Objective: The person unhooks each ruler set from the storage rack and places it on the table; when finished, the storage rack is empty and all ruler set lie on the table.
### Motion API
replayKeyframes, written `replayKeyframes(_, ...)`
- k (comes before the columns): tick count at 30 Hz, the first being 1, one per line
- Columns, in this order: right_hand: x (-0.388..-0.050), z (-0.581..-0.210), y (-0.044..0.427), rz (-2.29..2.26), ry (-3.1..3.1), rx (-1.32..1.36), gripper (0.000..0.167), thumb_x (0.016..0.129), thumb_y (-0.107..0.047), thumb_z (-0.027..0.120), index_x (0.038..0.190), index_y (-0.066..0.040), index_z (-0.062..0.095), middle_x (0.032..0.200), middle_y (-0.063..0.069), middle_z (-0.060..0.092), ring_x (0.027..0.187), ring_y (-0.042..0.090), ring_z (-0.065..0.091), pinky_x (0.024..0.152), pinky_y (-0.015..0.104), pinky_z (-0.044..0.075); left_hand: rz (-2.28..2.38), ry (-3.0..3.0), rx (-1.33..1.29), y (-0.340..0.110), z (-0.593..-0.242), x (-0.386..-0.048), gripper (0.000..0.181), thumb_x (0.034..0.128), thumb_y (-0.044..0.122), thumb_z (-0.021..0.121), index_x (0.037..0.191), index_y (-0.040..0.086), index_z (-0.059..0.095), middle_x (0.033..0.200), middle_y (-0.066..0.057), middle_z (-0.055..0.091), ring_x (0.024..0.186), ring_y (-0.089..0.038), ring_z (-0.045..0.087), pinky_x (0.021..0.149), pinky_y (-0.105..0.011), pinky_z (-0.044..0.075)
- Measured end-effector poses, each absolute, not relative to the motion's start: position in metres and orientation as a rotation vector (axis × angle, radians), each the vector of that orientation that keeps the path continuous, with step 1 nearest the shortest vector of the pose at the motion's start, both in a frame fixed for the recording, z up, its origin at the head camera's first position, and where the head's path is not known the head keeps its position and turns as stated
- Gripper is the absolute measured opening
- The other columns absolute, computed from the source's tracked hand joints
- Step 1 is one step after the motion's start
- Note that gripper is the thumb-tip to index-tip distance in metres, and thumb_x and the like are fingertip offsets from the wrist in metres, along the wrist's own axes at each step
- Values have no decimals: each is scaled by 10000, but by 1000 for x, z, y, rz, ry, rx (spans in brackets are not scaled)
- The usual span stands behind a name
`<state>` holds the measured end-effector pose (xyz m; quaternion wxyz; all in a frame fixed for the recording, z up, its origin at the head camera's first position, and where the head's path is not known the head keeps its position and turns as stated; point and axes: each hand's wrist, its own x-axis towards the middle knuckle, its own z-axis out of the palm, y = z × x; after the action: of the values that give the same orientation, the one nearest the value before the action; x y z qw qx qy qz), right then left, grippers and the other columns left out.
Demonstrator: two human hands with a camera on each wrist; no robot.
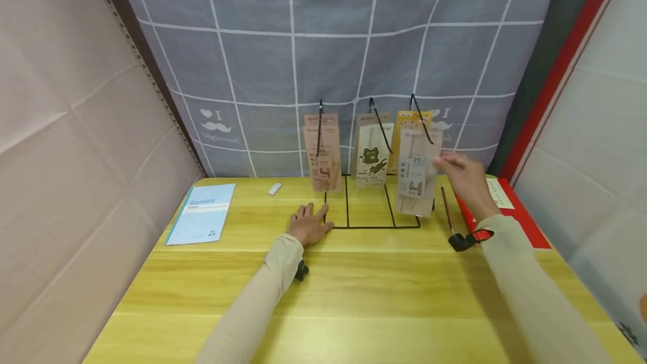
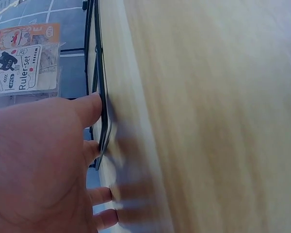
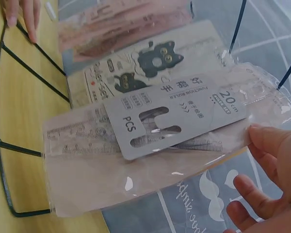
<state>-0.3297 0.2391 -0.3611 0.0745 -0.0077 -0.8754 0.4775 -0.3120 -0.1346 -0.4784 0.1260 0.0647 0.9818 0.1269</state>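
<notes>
A black wire display rack (image 1: 371, 227) stands on the table with packs hanging from its hooks. My right hand (image 1: 465, 178) pinches the right edge of a clear ruler set pack (image 1: 417, 176), thumb and forefinger at its side in the right wrist view. That pack hangs at the front of the right hook, over an orange-yellow pack (image 1: 404, 118). A ruler set pack with black cats (image 1: 373, 153) is on the middle hook, and pink packs (image 1: 323, 153) are on the left one. With fingers spread, my left hand (image 1: 310, 226) rests at the rack base's left corner, touching the wire (image 2: 103, 87).
A light blue notebook (image 1: 202, 215) lies at the table's left, with a small white eraser (image 1: 274, 189) nearer the rack. To the right are a thin brown stick (image 1: 447, 209) and a red booklet (image 1: 528, 226), partly behind my right wrist. Grey checked cloth (image 1: 253, 66) hangs behind.
</notes>
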Motion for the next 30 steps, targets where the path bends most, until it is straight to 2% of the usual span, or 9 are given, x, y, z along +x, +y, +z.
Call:
replayKeyframes(10,-291,-363,241,1409,-2625,16,802,972,-691,552,1421,-29,618,1666,65,397,1559,371,300,1185,657,324,385,2844,168,-137,-484,-319,661,1087,581,371,1673,335,189,1742,-155,120,1596,-424,129,1251,-641,191)
replayKeyframes(15,-276,-364,242,1408,-2609,10,763,974,-671,569,1386,-34,647,1637,82,442,1544,377,324,1165,658,350,395,2825,157,-136,-487,-322,666,1085,588,371,1674,352,166,1748,-148,94,1602,-419,104,1257,-641,170)
replayKeyframes(22,-259,-362,240,1430,-2563,-18,698,983,-625,598,1326,-23,684,1579,104,505,1507,347,379,1155,600,377,391,2841,173,-134,-480,-314,658,1098,548,371,1679,299,186,1738,-174,117,1592,-436,129,1255,-637,183)
replayKeyframes(28,-246,-355,241,1471,-2572,-2,700,975,-640,597,1335,-45,675,1617,75,461,1539,335,328,1156,617,366,411,2843,182,-134,-478,-313,654,1096,542,390,1675,297,208,1733,-182,130,1586,-438,140,1246,-644,194)
replayKeyframes(30,-239,-353,243,1467,-2594,-10,699,972,-652,589,1337,-62,672,1628,55,449,1534,320,329,1133,581,400,408,2842,184,-134,-479,-314,656,1095,543,390,1675,300,205,1733,-182,130,1586,-438,141,1244,-645,194)
